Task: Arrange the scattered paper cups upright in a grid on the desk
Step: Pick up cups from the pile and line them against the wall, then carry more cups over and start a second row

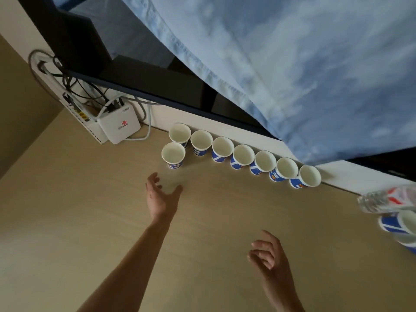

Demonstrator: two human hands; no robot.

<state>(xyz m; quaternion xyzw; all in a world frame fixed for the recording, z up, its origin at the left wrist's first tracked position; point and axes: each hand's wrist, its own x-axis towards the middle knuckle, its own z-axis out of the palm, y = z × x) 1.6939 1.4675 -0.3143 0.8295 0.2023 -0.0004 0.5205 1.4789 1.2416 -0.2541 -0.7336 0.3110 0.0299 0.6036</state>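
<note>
Along the back edge of the pale wooden worktop (90, 221) stands a row of seven paper cups (243, 155). All are upright with their mouths up, white inside and blue-and-white outside, and each is touching or just beside its neighbour. The row runs from near the back left corner toward the right edge. An eighth cup (173, 155) stands upright in front of the leftmost cup of the row, just beside it.

The left hand (162, 195) hovers over the worktop in front of the eighth cup, near it but apart from it. Its grip is spread, thumb and fingers wide, and holds nothing. The right hand (269, 255) is closer to the front edge, about midway along it. Its grip is loose, the fingers lightly curled, and it is empty.

At the right edge two more cups (397, 224) sit one in front of the other. They are blurred and partly cut off, so it cannot be told whether they stand or lie. Just behind them is a clear plastic bottle (387, 199) with a red and white label, also blurred.

In the back left corner a white router box (118, 128) sits under a tangle of cables (67, 86). Above the back edge hangs a dark screen (157, 86), with a blue cloth (292, 64) draped over its right part.
</note>
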